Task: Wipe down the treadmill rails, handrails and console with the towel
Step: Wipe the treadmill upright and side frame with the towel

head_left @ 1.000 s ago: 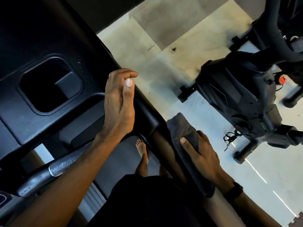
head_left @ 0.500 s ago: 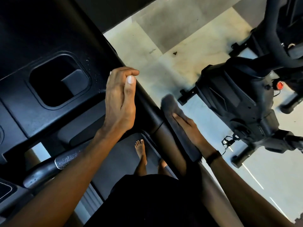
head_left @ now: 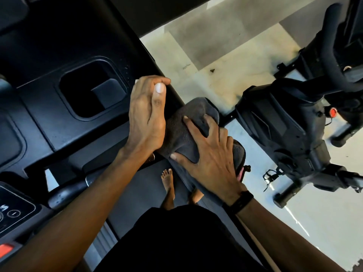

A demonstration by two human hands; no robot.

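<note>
Beside the towel [head_left: 188, 130] under right hand [head_left: 212, 160], an exercise bike [head_left: 284, 130].

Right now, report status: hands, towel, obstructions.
Left hand braced on console edge. Right hand gripping towel on handrail. Nothing blocking.

Soft fuzzy grey cloth towel [head_left: 188, 124], smooth matt black plastic console [head_left: 64, 118], shiny silver metal grip bar [head_left: 90, 179], pale smooth floor [head_left: 196, 61] with scuffs, matt black plastic exercise bike [head_left: 279, 130]
</note>
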